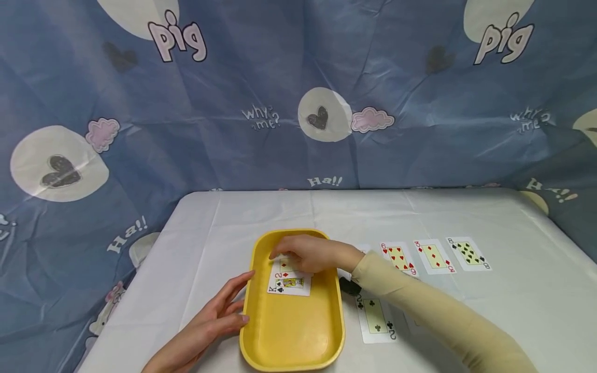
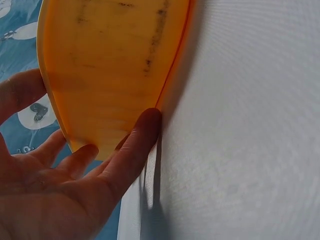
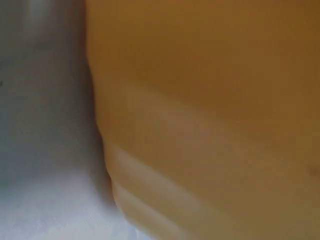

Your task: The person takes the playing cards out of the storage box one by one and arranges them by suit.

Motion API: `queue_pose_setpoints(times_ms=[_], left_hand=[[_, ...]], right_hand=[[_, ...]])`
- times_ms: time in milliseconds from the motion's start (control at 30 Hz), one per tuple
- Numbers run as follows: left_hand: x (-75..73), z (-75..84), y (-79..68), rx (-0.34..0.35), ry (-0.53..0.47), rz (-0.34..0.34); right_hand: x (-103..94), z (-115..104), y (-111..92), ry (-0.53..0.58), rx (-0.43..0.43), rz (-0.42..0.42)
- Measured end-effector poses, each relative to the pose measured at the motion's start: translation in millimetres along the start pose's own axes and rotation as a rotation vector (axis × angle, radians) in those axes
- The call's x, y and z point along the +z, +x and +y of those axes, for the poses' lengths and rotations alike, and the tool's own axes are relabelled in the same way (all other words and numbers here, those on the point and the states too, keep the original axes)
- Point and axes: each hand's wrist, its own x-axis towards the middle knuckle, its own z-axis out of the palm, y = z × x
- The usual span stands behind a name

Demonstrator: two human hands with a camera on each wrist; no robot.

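Observation:
A yellow tray stands on the white-covered table. My left hand touches the tray's left outer wall with its fingers spread. In the left wrist view, the fingers rest against that wall. Inside the tray, my right hand holds a two of diamonds playing card, its bent fingers over the card's upper part. Below that card shows the lower part of a king of spades. The hand hides part of the upper card. In the right wrist view, only the tray's side shows.
To the tray's right lie a six of hearts, a three of diamonds, an eight of spades and a two of clubs. The right sleeve crosses over other partly hidden cards. A patterned blue curtain hangs behind the table.

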Motion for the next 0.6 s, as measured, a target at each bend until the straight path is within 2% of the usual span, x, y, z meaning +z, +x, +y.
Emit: queue_pose_setpoints(times_ms=[67,267,600], left_hand=[[-0.3,-0.4,-0.9,-0.001,-0.006,-0.007],[0.0,-0.3,-0.9,-0.005,-0.011,-0.016],[0.1,0.5,-0.7,-0.010,-0.004,-0.010]], right_hand=[[2.5,0.5,3.1,-0.026,0.009,-0.030],[4.1,3.2,7.1,0.031,0.031,-0.102],[3.3,1.6,12.2,0.044,0.072,-0.204]])
